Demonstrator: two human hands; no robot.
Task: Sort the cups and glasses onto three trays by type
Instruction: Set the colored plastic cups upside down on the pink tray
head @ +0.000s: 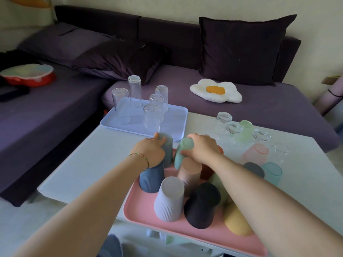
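Cups going down on the pink tray

Pink rectangular plastic tray [185, 236] lies beneath both hands, crowded with upturned ribbed cups. The left hand [151, 152] wraps a grey-blue matte cup [168, 145]; the right hand [202, 147] grips a tilted mint-green matte cup [182, 152]. Best to level each cup, then lower it into a free gap without knocking neighbours.

Pink tray [185, 230]: inverted ribbed plastic cups, below both hands. Grey-teal cup [167, 147] in the left hand [150, 153]; mint cup [182, 151], tilted, in the right hand [202, 148]. Blue tray [118, 125] beyond the hands: inverted clear glasses. Right of the right hand: frosted cups and clear glasses.
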